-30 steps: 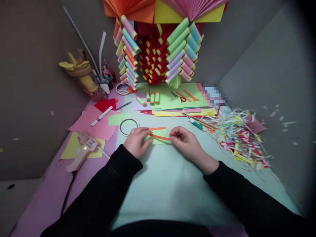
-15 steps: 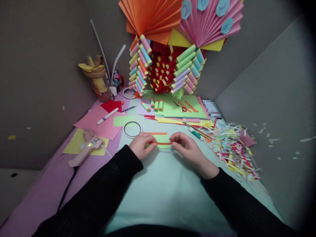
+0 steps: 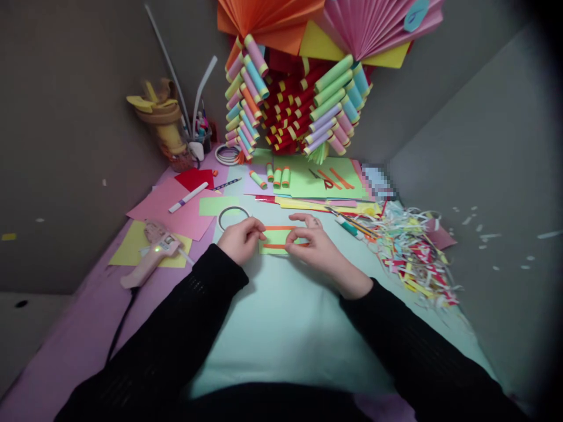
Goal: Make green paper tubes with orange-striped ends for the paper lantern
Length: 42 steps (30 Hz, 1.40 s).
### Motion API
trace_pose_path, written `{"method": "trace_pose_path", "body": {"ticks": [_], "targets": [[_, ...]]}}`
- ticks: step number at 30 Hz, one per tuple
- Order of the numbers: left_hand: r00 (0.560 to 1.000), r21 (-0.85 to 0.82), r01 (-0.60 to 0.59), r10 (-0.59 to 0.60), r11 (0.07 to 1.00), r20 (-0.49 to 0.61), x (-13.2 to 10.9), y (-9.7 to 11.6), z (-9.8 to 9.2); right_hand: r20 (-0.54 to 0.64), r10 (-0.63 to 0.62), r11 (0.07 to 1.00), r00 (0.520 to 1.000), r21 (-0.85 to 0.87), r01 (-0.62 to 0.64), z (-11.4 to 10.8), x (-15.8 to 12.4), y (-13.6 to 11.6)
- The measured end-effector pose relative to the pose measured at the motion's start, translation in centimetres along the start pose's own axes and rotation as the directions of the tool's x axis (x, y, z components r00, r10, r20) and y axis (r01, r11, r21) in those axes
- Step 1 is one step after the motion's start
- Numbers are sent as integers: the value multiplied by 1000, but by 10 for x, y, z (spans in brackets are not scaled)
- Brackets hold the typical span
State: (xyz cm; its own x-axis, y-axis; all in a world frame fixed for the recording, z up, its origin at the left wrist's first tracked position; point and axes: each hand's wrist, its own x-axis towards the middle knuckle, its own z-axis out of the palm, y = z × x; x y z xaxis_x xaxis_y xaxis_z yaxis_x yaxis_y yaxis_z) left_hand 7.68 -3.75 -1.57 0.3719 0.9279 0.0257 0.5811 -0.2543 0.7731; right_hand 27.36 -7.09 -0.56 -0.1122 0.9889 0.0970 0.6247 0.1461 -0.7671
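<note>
A small green paper rectangle [image 3: 276, 237] lies on the table in front of me. One orange paper strip [image 3: 280, 227] runs along its far edge. A second orange paper strip [image 3: 273, 247] lies along its near side. My right hand [image 3: 323, 252] has thumb and index finger closed on this nearer strip, its other fingers raised. At the left end of the rectangle my left hand [image 3: 240, 240] is closed, thumb against fingers, close to the strip's end. What those fingers hold, if anything, is hidden. A roll of tape [image 3: 221, 218] lies just behind my left hand.
At left, a hot glue gun [image 3: 152, 255] rests on yellow paper. Green paper rolls [image 3: 277, 177] and scissors [image 3: 328, 184] lie at the back. A glue stick [image 3: 347, 226] and a heap of paper scraps [image 3: 417, 252] are right. Paper fans [image 3: 272, 23] hang above.
The nearer orange strip, held bowed between both hands before, now lies along the green paper. My right hand has slid left along it, and my left hand has drawn back slightly left.
</note>
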Motion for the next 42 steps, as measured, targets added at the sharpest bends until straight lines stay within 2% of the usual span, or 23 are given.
{"method": "trace_pose_path", "body": {"ticks": [4,8,14,28,42], "targets": [[990,46,92,-96,995,100,1,-3,2,61,72,997,996,24,-74,4,3,6],[986,103,119,-129,988,102,1,-4,2,93,162,984,982,60,-168,9,6,3],[984,114,109,-124,987,130,1,-5,-1,151,242,970,958,-3,-244,14,8,-5],[984,147,98,-117,984,133,0,-5,-2,119,239,970,964,21,-243,20,8,-1],[986,171,66,-90,983,139,1,-7,-1,88,212,969,973,-148,-197,24,9,0]]}}
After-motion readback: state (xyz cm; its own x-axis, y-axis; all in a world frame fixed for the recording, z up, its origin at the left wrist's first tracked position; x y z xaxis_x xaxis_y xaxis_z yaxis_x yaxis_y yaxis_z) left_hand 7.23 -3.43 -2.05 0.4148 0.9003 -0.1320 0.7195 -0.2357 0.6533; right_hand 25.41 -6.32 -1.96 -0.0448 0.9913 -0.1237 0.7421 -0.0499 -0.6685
